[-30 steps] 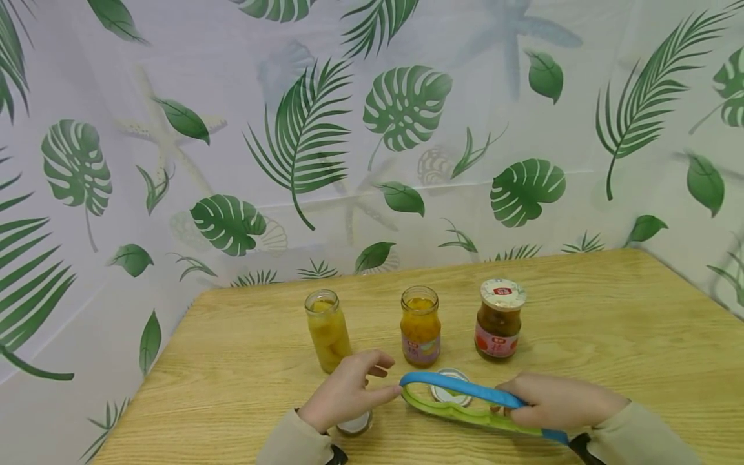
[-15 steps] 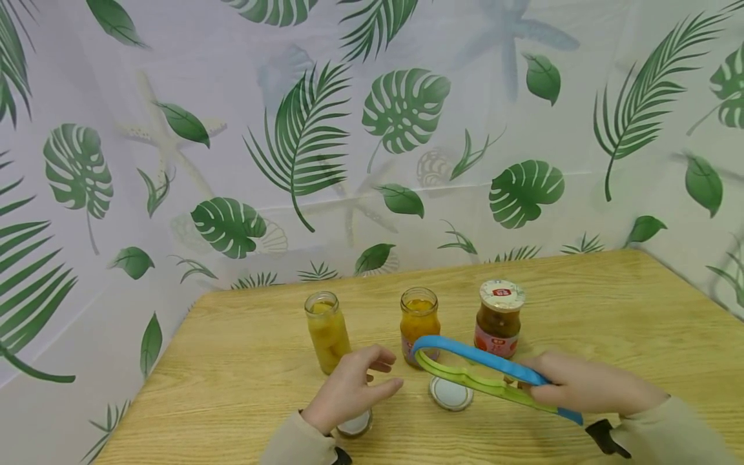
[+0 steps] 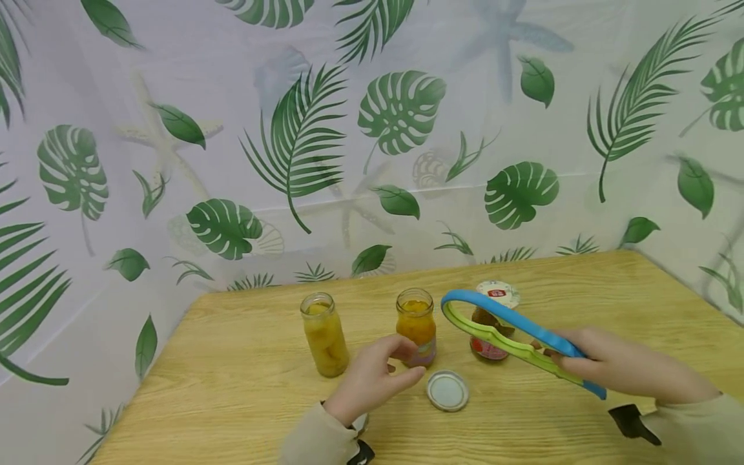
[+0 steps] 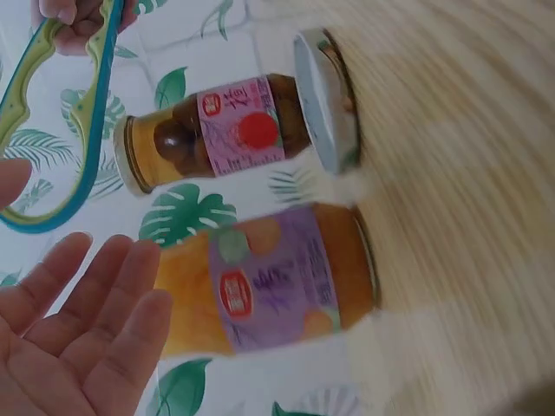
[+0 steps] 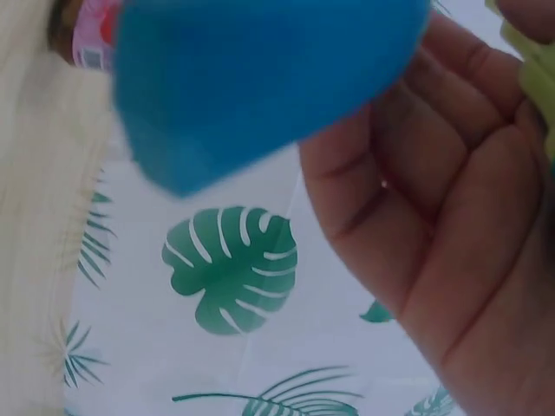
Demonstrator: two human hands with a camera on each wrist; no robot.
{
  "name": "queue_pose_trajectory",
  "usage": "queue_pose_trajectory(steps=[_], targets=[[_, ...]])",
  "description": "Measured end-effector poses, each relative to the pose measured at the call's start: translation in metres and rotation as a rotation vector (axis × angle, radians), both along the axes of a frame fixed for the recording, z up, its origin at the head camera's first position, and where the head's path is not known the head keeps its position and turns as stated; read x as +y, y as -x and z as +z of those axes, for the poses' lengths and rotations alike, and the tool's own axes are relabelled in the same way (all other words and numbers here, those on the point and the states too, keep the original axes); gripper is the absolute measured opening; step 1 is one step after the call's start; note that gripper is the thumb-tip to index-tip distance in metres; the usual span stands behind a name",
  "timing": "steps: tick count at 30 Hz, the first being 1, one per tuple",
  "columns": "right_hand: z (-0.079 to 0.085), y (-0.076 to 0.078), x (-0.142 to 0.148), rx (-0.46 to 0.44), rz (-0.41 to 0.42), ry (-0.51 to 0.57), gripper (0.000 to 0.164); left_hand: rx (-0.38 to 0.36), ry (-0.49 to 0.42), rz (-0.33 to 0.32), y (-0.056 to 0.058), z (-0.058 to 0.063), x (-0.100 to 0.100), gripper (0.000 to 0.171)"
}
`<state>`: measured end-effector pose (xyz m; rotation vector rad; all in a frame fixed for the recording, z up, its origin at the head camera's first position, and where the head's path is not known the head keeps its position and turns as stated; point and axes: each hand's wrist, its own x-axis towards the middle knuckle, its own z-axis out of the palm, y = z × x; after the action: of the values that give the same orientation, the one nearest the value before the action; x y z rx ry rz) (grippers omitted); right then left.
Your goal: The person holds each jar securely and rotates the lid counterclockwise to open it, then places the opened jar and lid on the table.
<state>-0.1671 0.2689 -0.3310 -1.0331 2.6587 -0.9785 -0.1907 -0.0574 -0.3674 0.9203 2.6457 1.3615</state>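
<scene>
My right hand (image 3: 616,361) grips a blue and green jar opener (image 3: 506,313) by its handle end. The opener's loop hangs raised in front of a dark jar (image 3: 489,351) with a patterned lid (image 3: 503,294), partly covering it. My left hand (image 3: 374,374) is held with fingers apart, close in front of a lidless jar of orange fruit (image 3: 414,318); contact cannot be made out. In the left wrist view that hand (image 4: 95,347) holds nothing. The right wrist view shows the opener's blue end (image 5: 260,78) above my curved fingers (image 5: 416,147).
A tall lidless jar of yellow fruit (image 3: 325,342) stands at the left. One loose lid (image 3: 447,391) lies flat on the wooden table (image 3: 244,374) before the orange jar. Another lid (image 3: 361,423) shows partly under my left wrist. A leaf-patterned cloth (image 3: 325,245) hangs behind.
My right hand has lifted the jar opener up and right, from over the loose lid to in front of the dark jar. My left hand has shifted right towards the orange jar.
</scene>
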Motion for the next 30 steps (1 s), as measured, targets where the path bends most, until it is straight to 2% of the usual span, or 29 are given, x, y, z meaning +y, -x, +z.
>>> queue_pose_trajectory(steps=[7,10,15,21,26,30], targets=[[0.007,-0.003,0.017,0.022,-0.118,-0.023,0.014,-0.042,-0.043,-0.051,0.008,-0.001,0.036,0.027],[0.009,-0.004,0.025,0.037,-0.178,-0.034,0.016,-0.044,-0.023,-0.025,0.013,-0.002,0.052,0.035],[0.011,-0.006,0.036,0.12,-0.25,-0.057,0.014,-0.06,-0.024,0.045,0.02,-0.004,0.08,0.053],[0.013,-0.009,0.04,0.201,-0.353,-0.069,0.019,-0.108,-0.115,0.117,0.027,-0.008,0.108,0.07],[0.013,-0.009,0.043,0.251,-0.457,-0.116,0.006,-0.179,-0.21,0.151,0.033,-0.01,0.12,0.078],[0.015,-0.009,0.047,0.25,-0.499,-0.147,0.024,-0.163,-0.216,0.13,0.04,-0.01,0.13,0.076]])
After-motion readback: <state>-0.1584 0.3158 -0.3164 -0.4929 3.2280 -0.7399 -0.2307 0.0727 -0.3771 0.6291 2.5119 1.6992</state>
